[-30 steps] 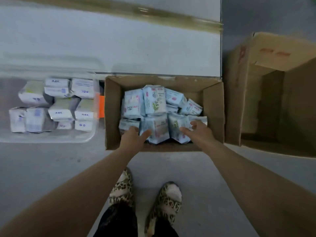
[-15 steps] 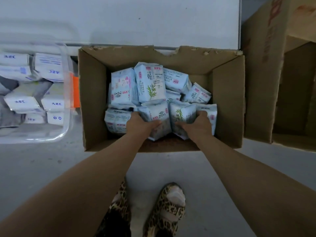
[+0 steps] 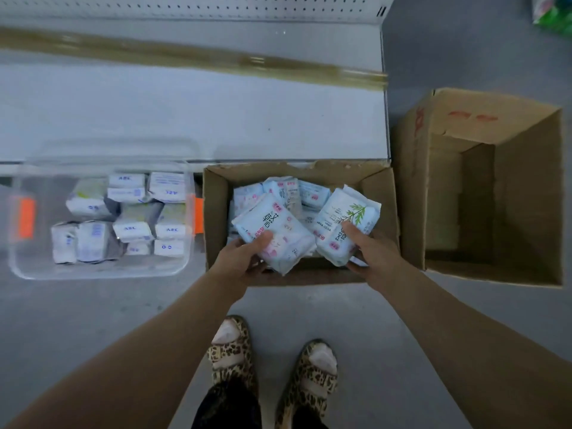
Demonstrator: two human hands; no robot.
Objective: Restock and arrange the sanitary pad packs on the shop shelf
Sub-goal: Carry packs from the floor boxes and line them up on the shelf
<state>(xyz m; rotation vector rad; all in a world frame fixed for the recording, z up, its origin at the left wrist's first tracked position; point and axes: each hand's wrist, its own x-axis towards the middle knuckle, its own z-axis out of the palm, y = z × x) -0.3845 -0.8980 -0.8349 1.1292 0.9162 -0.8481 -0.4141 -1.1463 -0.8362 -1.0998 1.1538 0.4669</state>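
Restocking looked barely started: left hand (image 3: 244, 258) gripped one pad pack (image 3: 275, 230), right hand (image 3: 371, 252) a second pack (image 3: 343, 221), above the carton (image 3: 216, 212); shelf (image 3: 216, 119) stood at twelve o'clock

Grey floor (image 3: 93, 320), dimly lit, below a white perforated back panel (image 3: 185, 7).

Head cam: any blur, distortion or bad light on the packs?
Head view: the yellow shelf strip smears with motion blur; head view: packs held by the left hand and right hand are sharp, print readable; head view: dim bluish light, wide-angle skews the shelf.
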